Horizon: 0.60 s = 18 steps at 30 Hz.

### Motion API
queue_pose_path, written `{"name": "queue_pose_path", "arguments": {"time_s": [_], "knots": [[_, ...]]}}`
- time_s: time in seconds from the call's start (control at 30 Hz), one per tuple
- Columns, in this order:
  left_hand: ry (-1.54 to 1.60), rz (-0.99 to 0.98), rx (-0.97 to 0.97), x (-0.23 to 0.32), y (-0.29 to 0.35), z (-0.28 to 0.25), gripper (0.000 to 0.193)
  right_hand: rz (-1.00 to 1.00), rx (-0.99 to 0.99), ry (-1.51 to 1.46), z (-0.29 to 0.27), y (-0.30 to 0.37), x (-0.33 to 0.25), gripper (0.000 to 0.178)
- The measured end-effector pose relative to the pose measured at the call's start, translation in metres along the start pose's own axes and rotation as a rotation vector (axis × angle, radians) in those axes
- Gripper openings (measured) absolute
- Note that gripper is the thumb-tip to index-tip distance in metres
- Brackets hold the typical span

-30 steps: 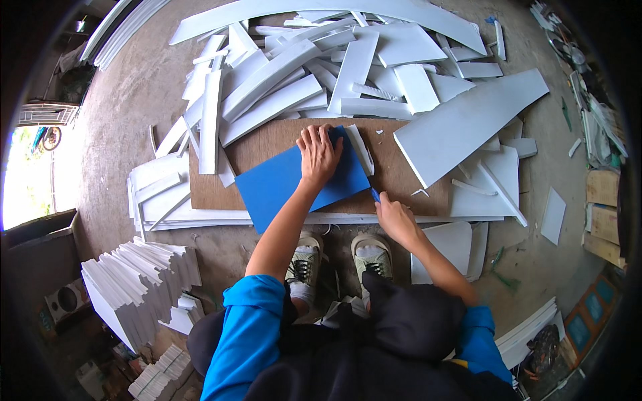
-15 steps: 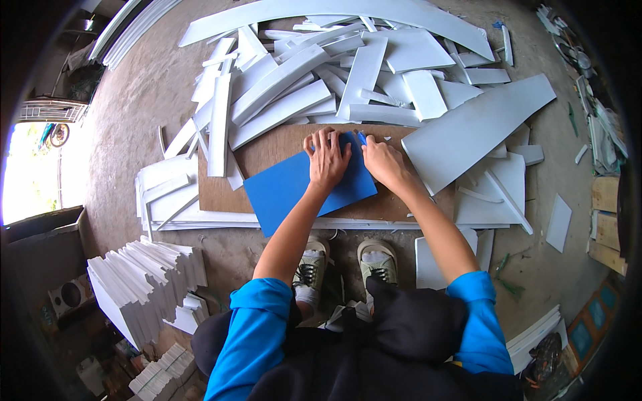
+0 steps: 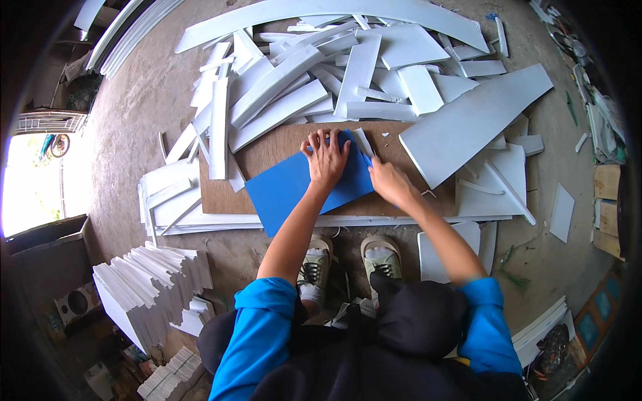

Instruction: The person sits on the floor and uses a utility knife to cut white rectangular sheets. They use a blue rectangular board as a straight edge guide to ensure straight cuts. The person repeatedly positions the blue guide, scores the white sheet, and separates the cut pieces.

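Note:
A flat blue panel (image 3: 289, 184) lies slanted on a brown wooden board (image 3: 231, 200). My left hand (image 3: 326, 160) presses on the panel near its far edge, palm down with the fingers apart. At the panel's right edge my right hand (image 3: 391, 182) is closed round a slim blue cutter knife (image 3: 367, 160), mostly hidden by the fingers. A thin white strip (image 3: 363, 142) lies beside the panel's edge, just beyond the knife. The blade itself is too small to make out.
A big heap of white foam offcuts (image 3: 287, 100) lies beyond the board. A broad white piece (image 3: 478, 127) overlaps the board's right side. Stacked white sheets (image 3: 150, 287) stand at the lower left. My shoes (image 3: 382, 257) are close to the board's near edge.
My right hand has drawn toward me and slightly right along the panel's edge with the knife. A white strip now shows beside the edge. The left hand has stayed in place.

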<state>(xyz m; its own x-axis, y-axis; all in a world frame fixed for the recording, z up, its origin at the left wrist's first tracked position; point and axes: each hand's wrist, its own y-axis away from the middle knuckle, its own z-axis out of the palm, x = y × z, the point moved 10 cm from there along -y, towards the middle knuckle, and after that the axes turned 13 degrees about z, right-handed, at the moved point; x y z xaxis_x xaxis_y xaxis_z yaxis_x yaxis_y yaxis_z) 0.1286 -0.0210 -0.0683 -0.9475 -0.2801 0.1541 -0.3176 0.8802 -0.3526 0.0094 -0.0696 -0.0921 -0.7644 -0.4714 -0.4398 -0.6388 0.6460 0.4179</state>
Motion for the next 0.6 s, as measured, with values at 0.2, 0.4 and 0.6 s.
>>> {"name": "queue_pose_path", "arguments": {"time_s": [0.2, 0.4, 0.6], "knots": [[0.011, -0.006, -0.081, 0.0, 0.0, 0.005, 0.036, 0.074, 0.003, 0.079, 0.017, 0.061, 0.032, 0.022], [0.038, -0.008, -0.064, 0.001, -0.001, 0.002, 0.037, 0.048, 0.031, 0.115, -0.008, 0.059, 0.022, 0.02], [0.048, -0.029, -0.071, -0.002, -0.004, 0.003, 0.037, 0.007, 0.185, 0.064, -0.046, -0.012, -0.012, 0.022]]}}
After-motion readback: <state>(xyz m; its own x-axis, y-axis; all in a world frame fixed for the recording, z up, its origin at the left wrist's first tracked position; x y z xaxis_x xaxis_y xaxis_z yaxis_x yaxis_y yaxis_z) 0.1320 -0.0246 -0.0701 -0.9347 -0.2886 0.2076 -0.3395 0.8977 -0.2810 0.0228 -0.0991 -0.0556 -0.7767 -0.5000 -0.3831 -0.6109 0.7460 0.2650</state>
